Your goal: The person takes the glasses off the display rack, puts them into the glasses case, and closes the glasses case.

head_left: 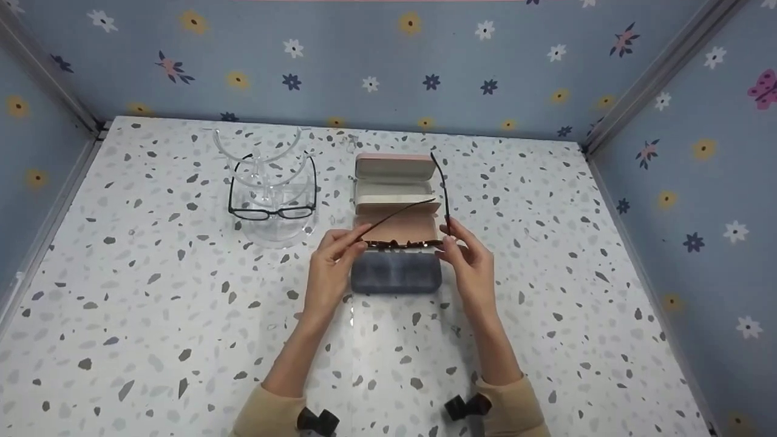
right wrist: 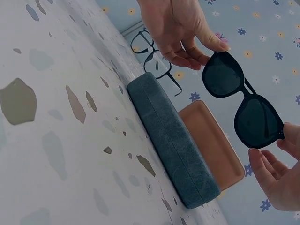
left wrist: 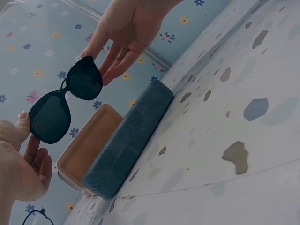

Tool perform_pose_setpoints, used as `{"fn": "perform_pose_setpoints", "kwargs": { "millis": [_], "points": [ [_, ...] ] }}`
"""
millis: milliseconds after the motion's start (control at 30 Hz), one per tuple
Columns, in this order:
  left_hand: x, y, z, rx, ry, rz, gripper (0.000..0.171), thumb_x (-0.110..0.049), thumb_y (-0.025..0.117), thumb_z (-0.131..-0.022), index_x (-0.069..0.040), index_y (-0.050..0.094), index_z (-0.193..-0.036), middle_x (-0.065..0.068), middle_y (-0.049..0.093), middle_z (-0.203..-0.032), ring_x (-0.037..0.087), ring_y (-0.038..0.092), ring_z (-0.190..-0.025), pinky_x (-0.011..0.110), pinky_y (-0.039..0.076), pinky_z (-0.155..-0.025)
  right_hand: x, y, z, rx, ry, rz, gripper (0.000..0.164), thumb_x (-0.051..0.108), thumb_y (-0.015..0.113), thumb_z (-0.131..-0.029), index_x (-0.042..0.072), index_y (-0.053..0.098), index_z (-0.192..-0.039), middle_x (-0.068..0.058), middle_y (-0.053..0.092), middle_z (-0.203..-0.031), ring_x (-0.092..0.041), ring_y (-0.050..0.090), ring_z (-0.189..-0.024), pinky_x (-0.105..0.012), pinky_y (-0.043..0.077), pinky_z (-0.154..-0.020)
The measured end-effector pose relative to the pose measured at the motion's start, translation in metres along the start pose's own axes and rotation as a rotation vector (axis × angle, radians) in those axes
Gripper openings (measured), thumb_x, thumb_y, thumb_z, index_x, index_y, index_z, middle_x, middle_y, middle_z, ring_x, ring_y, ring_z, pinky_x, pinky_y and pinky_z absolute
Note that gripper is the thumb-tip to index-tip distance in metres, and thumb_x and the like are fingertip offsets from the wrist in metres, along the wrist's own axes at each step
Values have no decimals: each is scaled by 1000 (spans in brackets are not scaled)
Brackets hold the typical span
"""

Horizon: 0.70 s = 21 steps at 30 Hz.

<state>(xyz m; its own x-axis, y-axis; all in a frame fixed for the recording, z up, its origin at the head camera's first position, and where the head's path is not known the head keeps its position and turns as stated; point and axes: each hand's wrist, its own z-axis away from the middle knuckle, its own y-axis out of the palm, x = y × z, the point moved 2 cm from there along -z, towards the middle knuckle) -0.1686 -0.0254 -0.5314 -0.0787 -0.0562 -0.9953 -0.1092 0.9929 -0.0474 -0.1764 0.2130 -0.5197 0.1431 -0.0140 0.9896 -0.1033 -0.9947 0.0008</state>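
Note:
Both hands hold a pair of dark sunglasses (left wrist: 49, 117) up in front of me, one at each end of the frame. At the left end, my left hand (head_left: 328, 270) pinches the frame between thumb and fingers. My right hand (head_left: 473, 264) pinches the right end. The right temple (head_left: 443, 188) extends backward, while the left temple (head_left: 397, 212) slants inward. Below the hands lies a blue glasses case (head_left: 396, 273), with a tan-lined open shell (right wrist: 211, 140) right behind it. A cream-lined open case (head_left: 394, 170) with pink edges stands further back.
To the left, a clear display stand (head_left: 276, 233) with curved arms carries black-framed eyeglasses (head_left: 273, 213). The speckled white tabletop (head_left: 182, 315) is bounded by blue flower-patterned walls (head_left: 364, 54) at the back and both sides.

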Motion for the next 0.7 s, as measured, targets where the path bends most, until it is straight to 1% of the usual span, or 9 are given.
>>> {"fn": "perform_pose_setpoints", "kwargs": {
  "millis": [100, 233, 400, 567, 700],
  "points": [
    [-1, 0, 0, 0, -3, -5, 34, -22, 71, -96, -21, 73, -129, 3, 62, -112, 13, 57, -93, 19, 47, -80, 1, 0, 0, 6, 3, -2, 41, 12, 62, -104, 5, 59, -144, -18, 65, -137, -26, 73, -107, -49, 58, -98],
    [-1, -1, 0, -2, -8, -9, 31, -23, 71, -96, -24, 75, -126, 2, 63, -113, 14, 58, -96, 21, 48, -83, 2, 0, 1, 9, 7, -6, 40, 12, 61, -104, 6, 59, -144, -16, 65, -139, -27, 73, -108, -49, 57, -100],
    [0, -1, 0, 6, -4, -30, 29, -25, 70, -96, -23, 77, -123, 2, 64, -114, 13, 59, -100, 21, 49, -89, 2, 0, 1, 15, 6, -8, 41, 12, 61, -104, 7, 59, -144, -17, 64, -141, -26, 74, -108, -51, 56, -101],
    [-1, -1, -1, 17, -5, -31, 29, -24, 69, -96, -19, 77, -123, 2, 63, -115, 14, 60, -100, 21, 52, -91, 1, -1, 1, 28, -13, -8, 41, 12, 60, -105, 6, 58, -145, -20, 61, -142, -22, 74, -107, -45, 59, -98],
    [-3, -1, -1, 24, 2, -39, 28, -24, 69, -96, -18, 77, -122, 2, 63, -115, 14, 60, -102, 22, 53, -92, 2, -1, 1, 25, -14, -3, 41, 12, 60, -104, 5, 58, -145, -19, 61, -144, -20, 74, -107, -39, 61, -95]
  ]
}}
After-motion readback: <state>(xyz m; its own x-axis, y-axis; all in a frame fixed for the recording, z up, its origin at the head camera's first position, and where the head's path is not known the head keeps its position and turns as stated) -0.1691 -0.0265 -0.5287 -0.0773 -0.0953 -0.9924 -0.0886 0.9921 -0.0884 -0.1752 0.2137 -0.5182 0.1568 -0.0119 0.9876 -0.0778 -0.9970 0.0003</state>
